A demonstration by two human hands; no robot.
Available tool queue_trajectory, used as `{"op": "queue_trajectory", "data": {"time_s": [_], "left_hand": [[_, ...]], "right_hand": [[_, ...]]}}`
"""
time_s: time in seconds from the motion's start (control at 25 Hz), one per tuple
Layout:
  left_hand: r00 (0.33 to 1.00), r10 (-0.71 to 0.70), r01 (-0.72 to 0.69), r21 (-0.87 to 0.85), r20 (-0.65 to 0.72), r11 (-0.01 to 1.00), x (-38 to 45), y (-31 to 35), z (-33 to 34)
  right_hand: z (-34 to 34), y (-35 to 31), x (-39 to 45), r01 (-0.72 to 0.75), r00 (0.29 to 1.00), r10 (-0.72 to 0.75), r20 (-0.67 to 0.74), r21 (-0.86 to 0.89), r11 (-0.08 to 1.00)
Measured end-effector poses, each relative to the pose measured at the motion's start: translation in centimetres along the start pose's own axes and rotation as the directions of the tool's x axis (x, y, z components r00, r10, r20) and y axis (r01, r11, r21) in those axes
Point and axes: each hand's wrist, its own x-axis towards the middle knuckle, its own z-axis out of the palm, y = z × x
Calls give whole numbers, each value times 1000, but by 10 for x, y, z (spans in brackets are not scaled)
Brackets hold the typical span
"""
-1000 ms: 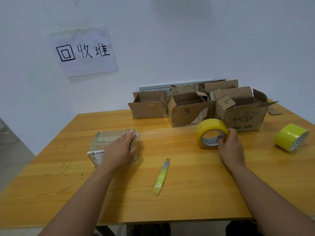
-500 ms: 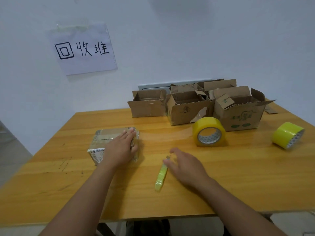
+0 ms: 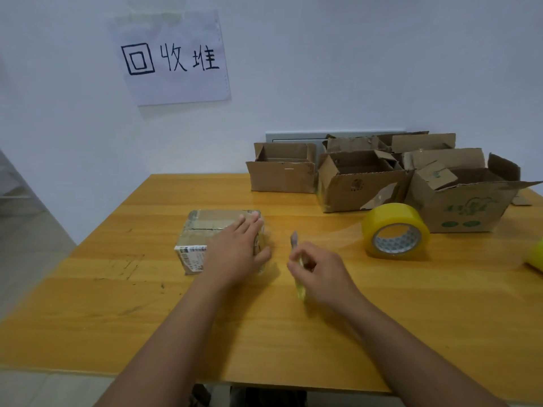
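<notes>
A: Closest to us, what do we have on the tabletop [image 3: 293,333]?

B: We see the right hand [image 3: 323,271] with its fingers [image 3: 296,267] curled round a yellow box cutter [image 3: 300,289]. The cutter stands steeply in the grip, grey tip up and yellow end low by the wood. It is blurred, so we cannot tell whether that end touches the tabletop.

A: And the left hand [image 3: 235,254]?

B: We find it lying flat on a small taped box [image 3: 211,221]. The fingers are straight and close together, reaching toward the far right corner of the top, and the thumb lies down the box's right side. The box sits just left of the cutter, with a white label on its near left face.

A: Farther out?

B: To the right we see a yellow tape roll [image 3: 395,230] standing on its rim, apart from both hands. A second yellow roll [image 3: 536,257] is cut off by the right edge of our view.

A: And at the back?

B: We see several open cardboard boxes [image 3: 282,174] bunched against the wall. Above them to the left hangs a paper sign [image 3: 173,57] with handwritten characters.
</notes>
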Motion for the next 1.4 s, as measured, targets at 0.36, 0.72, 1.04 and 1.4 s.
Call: {"op": "queue_trajectory", "data": {"time_s": [0.36,0.72,1.04,1.4], "left_hand": [[1000,-1,0,-32,-20,999,-2,1,-3],[1000,-18,19,-59,15,998,1,0,-2],[999,-18,20,-65,28,998,1,2,-4],[998,-53,58,-124,44,991,0,-1,-6]], "right_hand": [[18,0,76,-49,985,140,-100,617,785],[33,30,83,-183,974,228,8,625,759],[34,26,71,-47,997,66,-26,452,891],[32,15,60,-33,999,36,-2,307,951]]}}
